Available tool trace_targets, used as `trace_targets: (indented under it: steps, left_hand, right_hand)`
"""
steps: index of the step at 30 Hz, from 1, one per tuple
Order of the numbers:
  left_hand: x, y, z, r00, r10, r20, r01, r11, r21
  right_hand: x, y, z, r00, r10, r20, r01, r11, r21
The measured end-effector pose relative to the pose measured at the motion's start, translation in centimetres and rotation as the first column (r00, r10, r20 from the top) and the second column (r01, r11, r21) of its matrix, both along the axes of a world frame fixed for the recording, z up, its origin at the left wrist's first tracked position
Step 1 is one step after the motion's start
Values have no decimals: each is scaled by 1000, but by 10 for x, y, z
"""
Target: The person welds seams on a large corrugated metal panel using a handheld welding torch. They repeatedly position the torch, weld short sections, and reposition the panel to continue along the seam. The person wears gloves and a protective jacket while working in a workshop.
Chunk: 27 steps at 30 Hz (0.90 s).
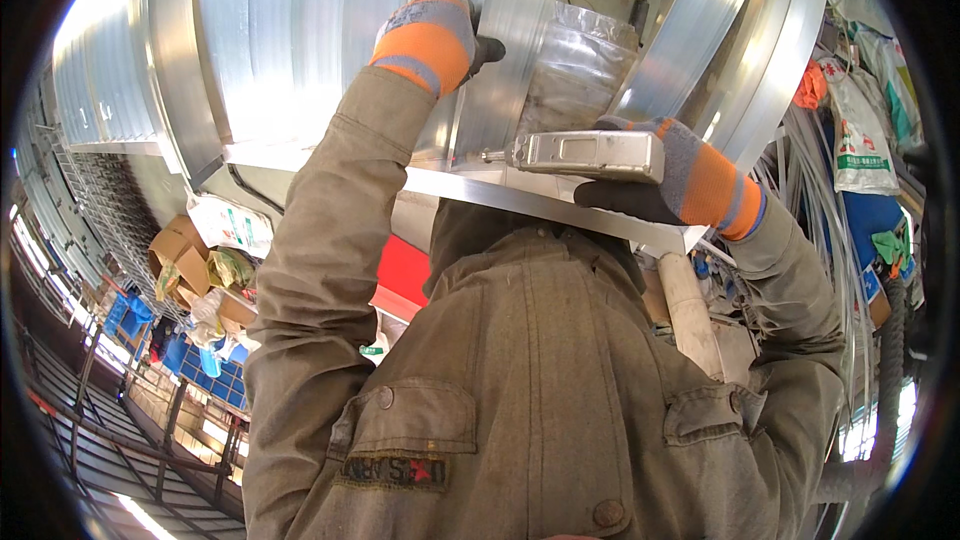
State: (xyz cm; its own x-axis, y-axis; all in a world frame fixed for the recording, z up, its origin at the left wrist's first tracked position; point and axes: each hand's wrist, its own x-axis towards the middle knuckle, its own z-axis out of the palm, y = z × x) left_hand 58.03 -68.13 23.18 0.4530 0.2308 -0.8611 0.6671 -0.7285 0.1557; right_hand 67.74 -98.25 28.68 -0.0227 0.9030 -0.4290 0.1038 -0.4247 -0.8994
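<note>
My left hand (430, 45), in an orange and grey glove with dark fingertips, is on a long silver aluminium profile (510, 50). Its fingers curl at the profile's edge, partly hidden, and the thumb points right. My right hand (695, 180), gloved alike, is closed round a silver box-shaped hand tool (588, 156) with a recessed side panel. A narrow tip on the tool points left, near the profiles' lower ends. Below both hands runs a flat metal strip (500, 196) crosswise, close to my chest.
More wide aluminium profiles (310, 20) lie side by side at the left. Between profiles sits a clear plastic-wrapped bundle (580, 65). Thin strips (815, 190) and a white bag (860, 140) are at the right. A cardboard box (180, 250) stands at the left.
</note>
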Motion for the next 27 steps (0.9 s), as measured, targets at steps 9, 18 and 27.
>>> trace_targets:
  steps: [9, 18, 27]
  left_hand:
    - [-6, -4, 3, 991, -65, 113, 56, 995, 86]
    - [-10, -2, -4, 994, -33, 107, 29, 999, 38]
    - [3, -1, 7, 997, 80, 13, -81, 997, 10]
  right_hand:
    - [-5, -7, -4, 970, 139, 201, -132, 990, -49]
    - [-6, -7, -8, 995, 88, 54, -87, 996, -17]
    - [3, 4, 9, 963, 258, 72, -236, 945, -227]
